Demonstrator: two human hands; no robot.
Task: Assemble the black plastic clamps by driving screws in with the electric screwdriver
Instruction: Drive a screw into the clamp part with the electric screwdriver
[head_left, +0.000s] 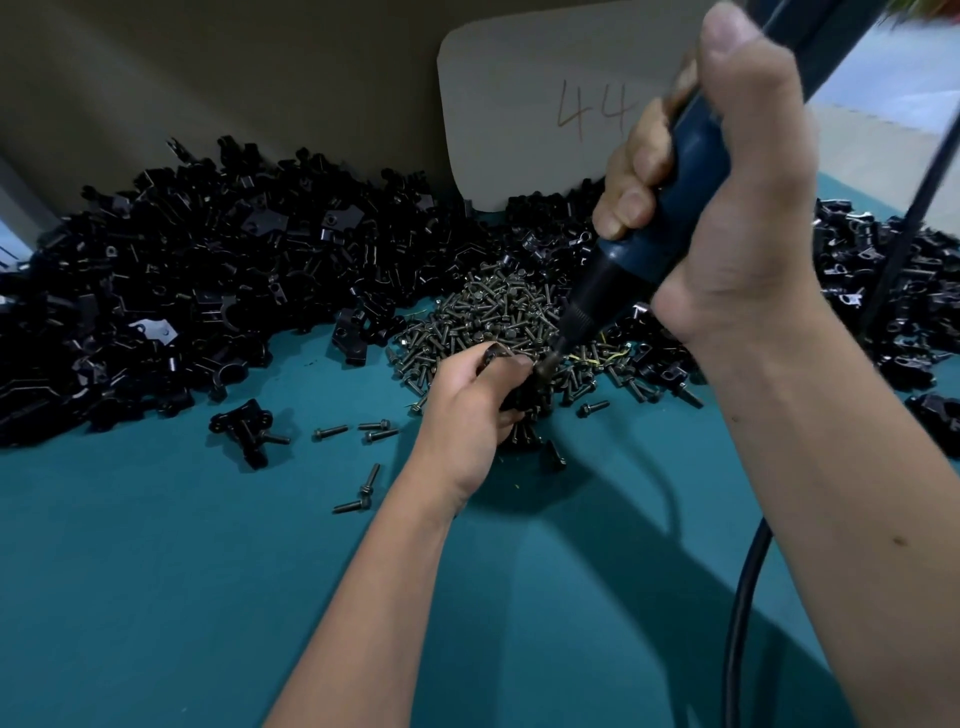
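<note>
A single wide-angle view looks from the person's head, forward and steeply down onto the teal-covered table (156, 597). It sits close: both forearms enter from the bottom edge and fill much of the frame. At the top it reaches a beige cardboard sheet (530, 104).

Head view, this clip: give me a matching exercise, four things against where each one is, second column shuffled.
Things:
1. electric screwdriver
2. screw pile
3. cardboard sheet marked 44
4. assembled clamp lying alone

Places:
A. upright at the back of the table
B. on the teal mat, left of the left hand
C. in the grip of the right hand
D. mid-table, just beyond the left hand

Pairs: 1-C, 2-D, 3-A, 4-B
</note>
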